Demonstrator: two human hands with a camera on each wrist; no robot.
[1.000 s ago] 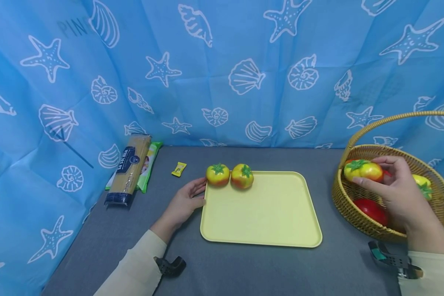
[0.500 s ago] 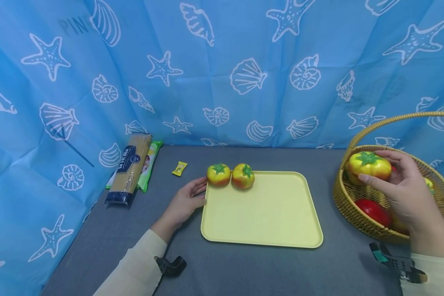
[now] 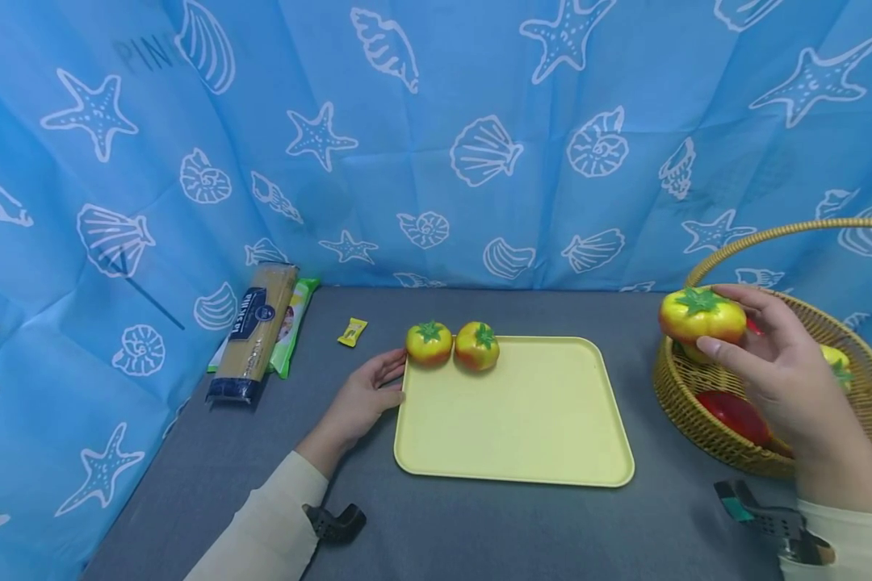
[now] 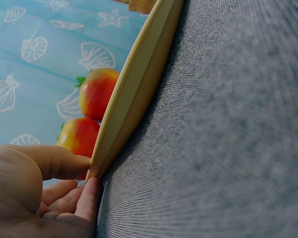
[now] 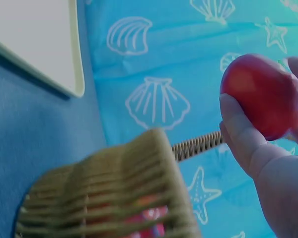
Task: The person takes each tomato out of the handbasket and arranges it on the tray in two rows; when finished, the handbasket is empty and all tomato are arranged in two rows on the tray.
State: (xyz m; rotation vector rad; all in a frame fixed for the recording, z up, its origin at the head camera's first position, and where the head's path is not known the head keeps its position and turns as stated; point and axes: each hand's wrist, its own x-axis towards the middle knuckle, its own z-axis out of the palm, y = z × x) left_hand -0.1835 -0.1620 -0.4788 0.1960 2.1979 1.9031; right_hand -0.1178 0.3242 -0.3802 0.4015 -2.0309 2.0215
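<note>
My right hand [image 3: 786, 365] grips the yellow-red fruit [image 3: 698, 320] over the left rim of the basket [image 3: 679, 410]; my left hand [image 3: 361, 402] pinches the left edge of the tray [image 3: 516, 413]. Fruit: probably light, stiff—glossy, so maybe slippery. Best hold: round its sides, below the green leaf [image 3: 700, 301].

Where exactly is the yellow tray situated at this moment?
In the head view, the yellow tray lies mid-table, left of the wicker basket, with the left hand at its left edge and two fruits near its far-left corner.

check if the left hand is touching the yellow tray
Touching: the left wrist view shows the left hand pinching the edge of the yellow tray.
</note>
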